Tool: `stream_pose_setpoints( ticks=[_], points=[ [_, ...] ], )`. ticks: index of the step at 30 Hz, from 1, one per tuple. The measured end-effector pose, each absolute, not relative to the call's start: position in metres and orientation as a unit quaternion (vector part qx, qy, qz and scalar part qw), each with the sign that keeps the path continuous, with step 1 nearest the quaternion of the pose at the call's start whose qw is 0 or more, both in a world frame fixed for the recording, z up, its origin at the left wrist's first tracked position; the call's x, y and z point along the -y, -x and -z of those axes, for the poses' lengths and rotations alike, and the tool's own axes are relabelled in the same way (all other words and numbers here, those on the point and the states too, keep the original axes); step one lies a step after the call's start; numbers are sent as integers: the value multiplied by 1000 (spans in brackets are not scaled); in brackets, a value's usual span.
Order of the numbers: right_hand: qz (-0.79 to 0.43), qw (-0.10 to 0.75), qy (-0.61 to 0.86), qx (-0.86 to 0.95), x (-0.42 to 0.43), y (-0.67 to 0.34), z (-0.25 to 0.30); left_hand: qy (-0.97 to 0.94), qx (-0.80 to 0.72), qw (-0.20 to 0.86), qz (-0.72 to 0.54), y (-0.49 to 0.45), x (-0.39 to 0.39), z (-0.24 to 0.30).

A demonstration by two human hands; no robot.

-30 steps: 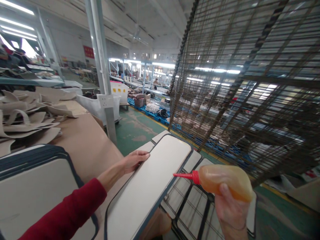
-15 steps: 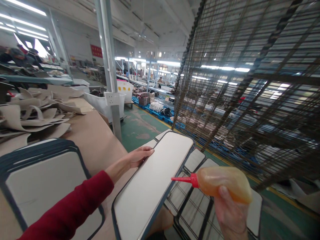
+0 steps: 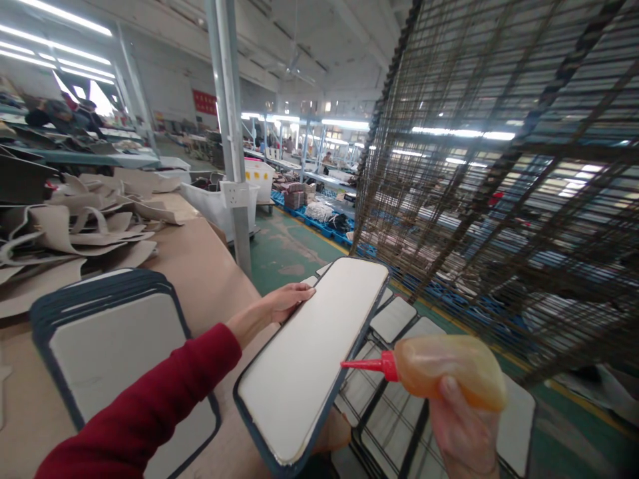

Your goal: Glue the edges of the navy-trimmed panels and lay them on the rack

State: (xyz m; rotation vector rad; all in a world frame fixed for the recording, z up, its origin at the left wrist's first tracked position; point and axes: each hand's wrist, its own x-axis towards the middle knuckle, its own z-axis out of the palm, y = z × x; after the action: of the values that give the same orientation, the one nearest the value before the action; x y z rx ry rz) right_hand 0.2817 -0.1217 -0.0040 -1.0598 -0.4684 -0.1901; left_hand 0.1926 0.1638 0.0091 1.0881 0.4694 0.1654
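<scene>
My left hand (image 3: 285, 303) grips the left edge of a white rectangular panel with a dark blue border (image 3: 309, 352), holding it tilted above the table edge. My right hand (image 3: 462, 429) is wrapped round an amber squeeze bottle (image 3: 449, 369) with a red nozzle (image 3: 362, 364). The nozzle tip points at the panel's right edge and is almost touching it. Under the panel lie more white panels (image 3: 394, 319) on a wire rack tray (image 3: 384, 412).
A stack of like blue-edged panels (image 3: 114, 346) lies on the brown table (image 3: 200, 266) at left, with beige cut pieces (image 3: 74, 226) heaped behind. A tall wire drying rack (image 3: 499, 166) fills the right. A grey post (image 3: 234, 133) stands ahead. People work far off.
The view has swung right and the panel has tipped up a little in my left hand. The bottle's nozzle has come closer to the panel's right edge.
</scene>
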Motion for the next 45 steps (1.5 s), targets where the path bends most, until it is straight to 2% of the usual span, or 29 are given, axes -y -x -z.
stream_pose_setpoints(
  ticks=[12,27,36,41,45],
  points=[
    [68,814,508,274,120,-271,3,-508,-239,824,-79,-197,-173,-15],
    [66,815,518,251,117,-261,-3,-516,-236,818,-96,-202,-184,-14],
    [-33,854,495,157,120,-253,33,-543,-265,780,-162,-208,-197,-13],
    [-12,906,417,70,113,-289,-7,-607,-208,738,-209,-186,-185,-15],
    [96,906,394,124,126,-323,-51,-661,-163,715,-161,-157,-170,-20]
  ],
)
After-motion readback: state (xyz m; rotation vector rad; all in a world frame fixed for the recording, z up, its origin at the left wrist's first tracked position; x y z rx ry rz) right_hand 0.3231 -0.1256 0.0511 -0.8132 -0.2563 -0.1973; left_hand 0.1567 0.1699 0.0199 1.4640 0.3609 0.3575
